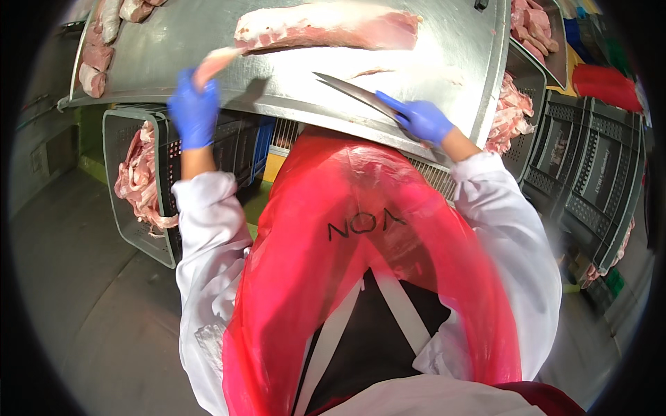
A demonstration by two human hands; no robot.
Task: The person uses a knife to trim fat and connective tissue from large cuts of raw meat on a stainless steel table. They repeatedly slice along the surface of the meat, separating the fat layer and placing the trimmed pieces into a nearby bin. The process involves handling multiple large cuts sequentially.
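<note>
My left hand (194, 111), in a blue glove, grips a pale pink strip of meat (214, 65) above the near left edge of the steel table (173, 41). My right hand (423, 119), gloved in blue too, is closed round a knife (357, 92); its handle is mostly hidden in the fist. The long blade points left and away, just over the tabletop. Beyond both hands a long slab of meat (326, 29) with a whitish fat layer lies across the table. A thin meat scrap (371, 71) rests between the slab and the knife.
More meat pieces (96, 59) line the table's left end. Below it on the left stands a grey crate (166, 201) of trimmings. At the right are a crate of meat (510, 114), a tray of chunks (533, 29) and a dark perforated crate (583, 166).
</note>
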